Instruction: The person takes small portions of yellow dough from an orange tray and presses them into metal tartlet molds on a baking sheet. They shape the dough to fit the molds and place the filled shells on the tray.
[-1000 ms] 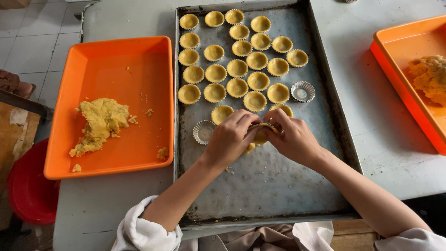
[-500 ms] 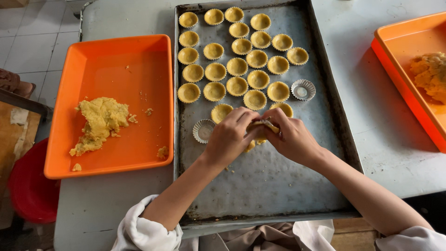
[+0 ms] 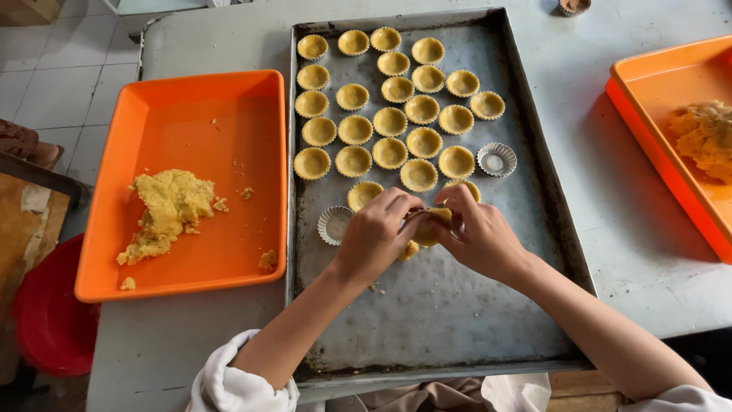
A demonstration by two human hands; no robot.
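My left hand and my right hand meet over the middle of a grey metal baking tray. Both pinch one small tart shell of yellow dough between their fingertips. A bit of dough shows just under my left fingers. Several dough-lined fluted tart shells stand in rows on the far half of the tray. An unfilled fluted tin lies left of my left hand, another unfilled tin at the right end of the rows.
An orange plastic tray with a lump of yellow dough sits left of the baking tray. A second orange tray with more dough is at the right edge. A red stool stands at lower left.
Both hands stay in the same spot; only the fingers have shifted slightly around the tart shell they press.
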